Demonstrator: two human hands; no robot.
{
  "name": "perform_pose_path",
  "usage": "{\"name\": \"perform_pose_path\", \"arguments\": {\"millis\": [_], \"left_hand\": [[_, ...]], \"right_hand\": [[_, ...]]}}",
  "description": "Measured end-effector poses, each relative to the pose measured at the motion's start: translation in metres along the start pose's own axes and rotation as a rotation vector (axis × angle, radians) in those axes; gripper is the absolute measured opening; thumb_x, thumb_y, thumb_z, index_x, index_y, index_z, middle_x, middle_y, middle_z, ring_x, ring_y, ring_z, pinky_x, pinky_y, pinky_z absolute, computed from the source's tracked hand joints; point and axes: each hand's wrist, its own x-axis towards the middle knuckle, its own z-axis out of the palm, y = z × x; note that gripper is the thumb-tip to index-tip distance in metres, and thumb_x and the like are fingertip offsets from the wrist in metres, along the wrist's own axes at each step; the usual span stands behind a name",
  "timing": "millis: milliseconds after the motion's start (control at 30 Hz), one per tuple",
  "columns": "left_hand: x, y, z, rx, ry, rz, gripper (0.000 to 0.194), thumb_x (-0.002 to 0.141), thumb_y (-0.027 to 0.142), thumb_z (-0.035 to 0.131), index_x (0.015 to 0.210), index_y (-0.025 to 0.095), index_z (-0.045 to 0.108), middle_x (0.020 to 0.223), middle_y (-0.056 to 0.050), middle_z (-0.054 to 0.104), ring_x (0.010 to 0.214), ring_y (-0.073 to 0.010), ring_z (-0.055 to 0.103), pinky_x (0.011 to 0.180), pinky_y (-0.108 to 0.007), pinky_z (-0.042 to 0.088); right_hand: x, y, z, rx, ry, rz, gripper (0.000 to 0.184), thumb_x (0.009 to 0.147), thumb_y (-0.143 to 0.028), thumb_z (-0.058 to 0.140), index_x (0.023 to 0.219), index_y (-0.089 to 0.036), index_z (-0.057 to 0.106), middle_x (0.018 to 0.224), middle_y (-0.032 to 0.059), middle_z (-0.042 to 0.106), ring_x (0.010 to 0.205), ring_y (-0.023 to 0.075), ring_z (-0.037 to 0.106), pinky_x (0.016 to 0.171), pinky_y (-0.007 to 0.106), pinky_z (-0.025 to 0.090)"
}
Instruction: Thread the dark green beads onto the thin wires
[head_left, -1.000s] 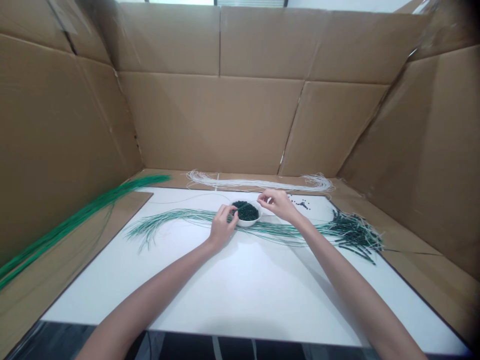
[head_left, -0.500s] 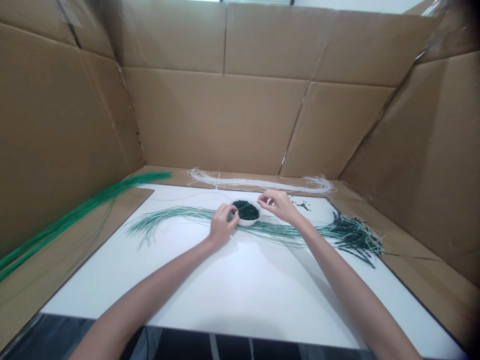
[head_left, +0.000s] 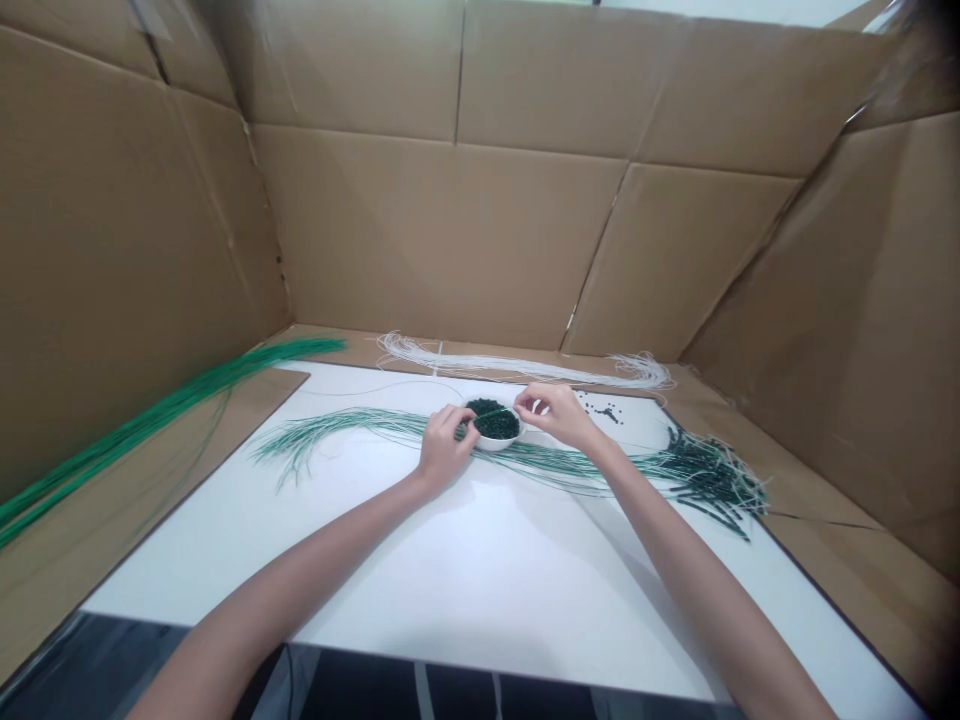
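Note:
A small white bowl (head_left: 496, 445) sits near the middle of the white board, filled with dark green beads (head_left: 491, 425). My left hand (head_left: 446, 447) is at the bowl's left rim, its fingers pinched on a thin dark strand (head_left: 481, 408) that spans the bowl. My right hand (head_left: 550, 415) pinches from the right side, just past the rim. Long green strands (head_left: 360, 425) pass behind my left hand and under my right forearm. Their right ends, strung with dark green tubes or beads (head_left: 709, 472), lie in a tangle.
The white board (head_left: 450, 570) rests on brown cardboard, with cardboard walls behind and at both sides. A bundle of white strands (head_left: 525, 367) lies along the back. Several loose dark beads (head_left: 604, 411) lie at the board's far edge. A green bundle (head_left: 165, 410) lies at the left.
The whole scene sits slightly higher in the view. My hands remain pinched over the bowl, with no clear change in their grip.

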Motion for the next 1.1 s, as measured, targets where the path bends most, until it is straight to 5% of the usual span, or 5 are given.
{"name": "perform_pose_path", "arguments": {"millis": [467,1100], "left_hand": [[-0.0014,-0.0037,0.0013,-0.062,-0.040,0.042,0.026,0.076,0.014,0.044,0.097,0.020,0.058,0.080,-0.002,0.052,0.072,-0.0113,0.049,0.069,-0.023,0.039],[-0.0029,-0.0011,0.0007,-0.084,-0.093,0.066,0.023,0.078,0.015,0.041,0.094,0.018,0.057,0.082,-0.002,0.051,0.067,-0.0084,0.049,0.064,-0.019,0.040]], "right_hand": [[0.0000,0.0022,0.0001,-0.028,-0.015,0.001,0.010,0.068,-0.016,0.049,0.067,-0.016,0.059,0.065,0.0005,0.060,0.056,0.0082,0.052,0.053,0.018,0.043],[0.0001,0.0094,0.0028,-0.023,-0.004,-0.006,0.012,0.070,-0.017,0.048,0.069,-0.016,0.060,0.067,0.0008,0.060,0.057,0.0088,0.053,0.054,0.019,0.044]]}}
